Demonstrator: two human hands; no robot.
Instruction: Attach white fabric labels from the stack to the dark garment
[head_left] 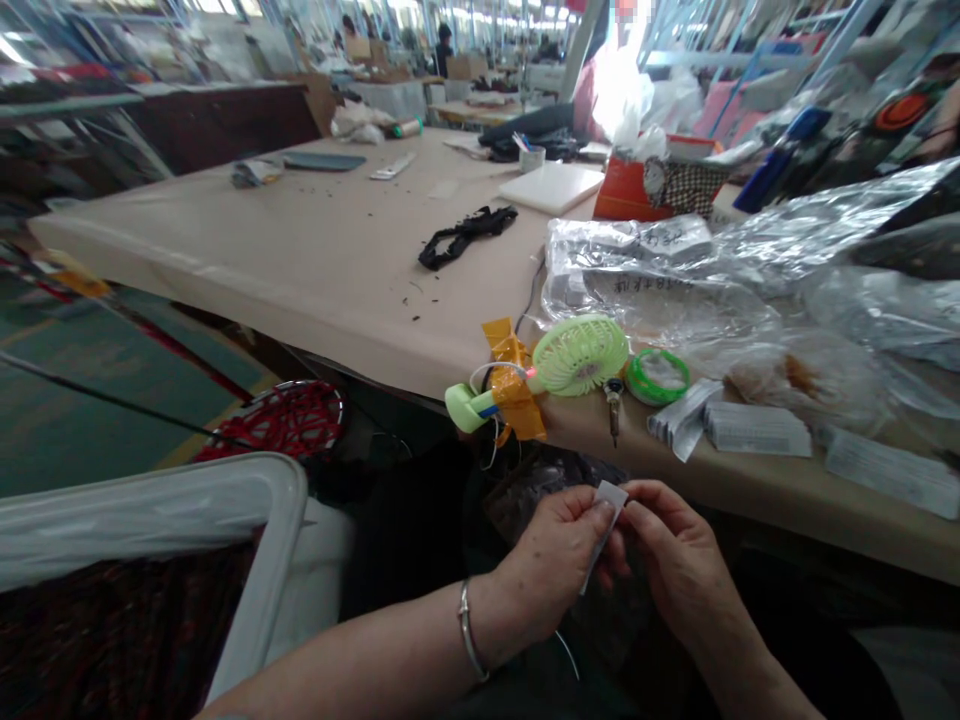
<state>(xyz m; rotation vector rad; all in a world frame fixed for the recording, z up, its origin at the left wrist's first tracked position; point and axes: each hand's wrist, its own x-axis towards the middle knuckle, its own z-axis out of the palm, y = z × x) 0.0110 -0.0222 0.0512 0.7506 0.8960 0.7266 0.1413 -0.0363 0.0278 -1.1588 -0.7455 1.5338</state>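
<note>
My left hand (pixel 559 550), a metal bangle on its wrist, pinches a narrow white label (pixel 611 494) between thumb and fingers in front of the table edge. Close against the label's upper corner is my right hand (pixel 679 545), thumb and forefinger pressed together. What those fingertips grip is too small to make out. Just beyond, a small pointed tool with a dark handle (pixel 613 408) lies at the table's edge. To its right are a green round container (pixel 658 377) and white printed label stacks (pixel 757 429).
A green fan (pixel 580 356) is fixed to the table edge with brown tape (pixel 517 400). Clear plastic bags (pixel 652 285) cover the right side. A black strap-like piece (pixel 466 237) lies on the table (pixel 337 250). A white bin (pixel 281 500) with dark material stands at left.
</note>
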